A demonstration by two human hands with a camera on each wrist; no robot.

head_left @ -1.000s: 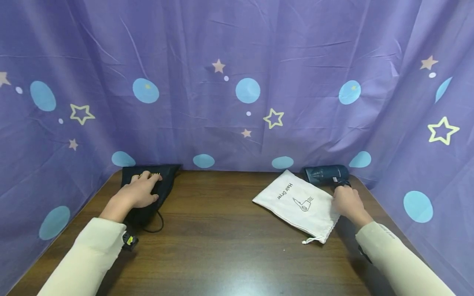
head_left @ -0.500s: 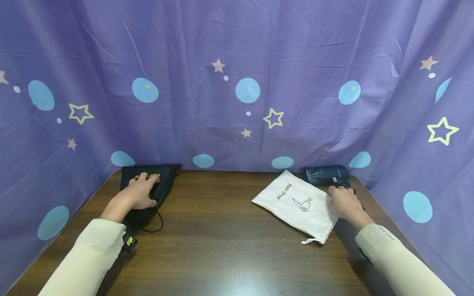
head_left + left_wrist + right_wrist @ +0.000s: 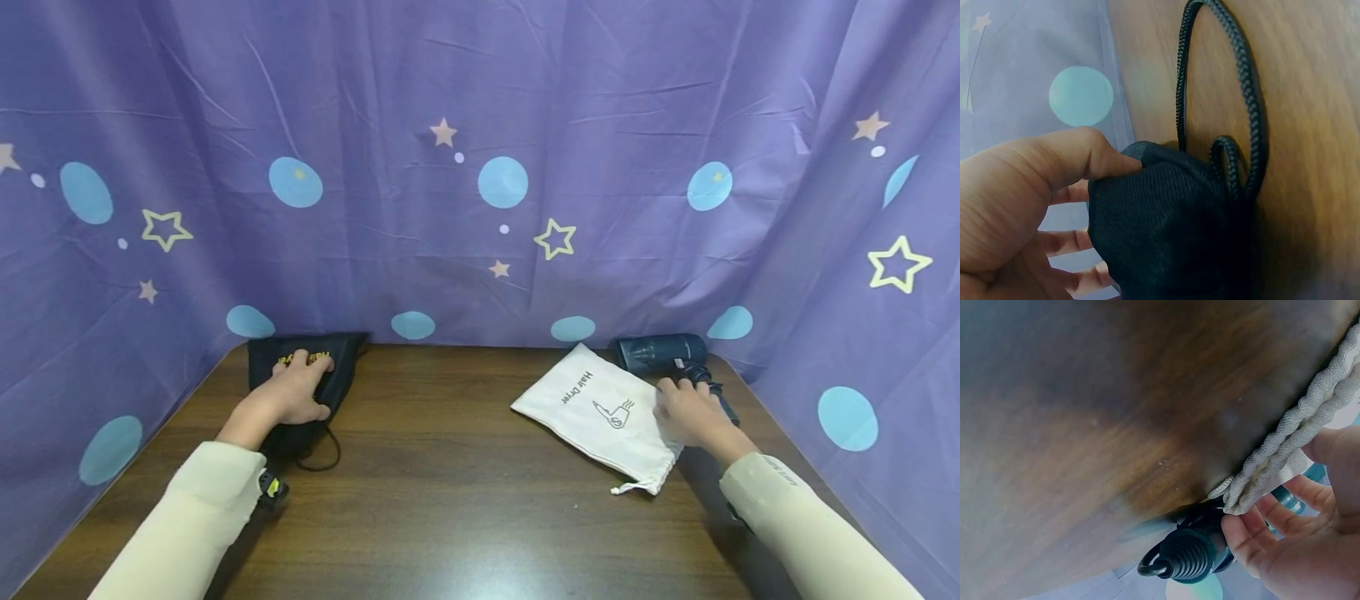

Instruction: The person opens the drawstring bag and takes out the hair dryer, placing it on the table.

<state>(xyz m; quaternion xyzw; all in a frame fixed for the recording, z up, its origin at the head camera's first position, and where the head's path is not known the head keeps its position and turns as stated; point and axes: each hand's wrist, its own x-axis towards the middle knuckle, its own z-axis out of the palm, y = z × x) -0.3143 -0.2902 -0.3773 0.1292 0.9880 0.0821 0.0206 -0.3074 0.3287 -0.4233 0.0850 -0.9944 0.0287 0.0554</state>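
Note:
In the head view a black drawstring bag with yellow lettering (image 3: 346, 358) lies at the back left, its cord looped on the table. My left hand (image 3: 288, 398) rests over it with fingers spread; the left wrist view has the thumb at the bag's edge and the fingertips hidden behind the cloth. To the right lies a white drawstring bag (image 3: 592, 417) printed "Hair Dryer". My right hand (image 3: 693, 414) is at that bag's right edge, fingers loosely bent, thumb mostly hidden in the head view. Behind it lies a dark blue hair dryer (image 3: 660, 352) with its cord bundled at the handle.
The brown wooden table (image 3: 450, 483) spreads between the two bags. A purple curtain (image 3: 420, 167) with stars and dots hangs along its back and both sides. White cord (image 3: 1285, 437) runs along the white bag's mouth in the right wrist view.
My right hand has shifted left, off the hair dryer's handle and onto the white bag's edge. My left hand has slid slightly right and nearer, uncovering more lettering. Both bags lie where they were.

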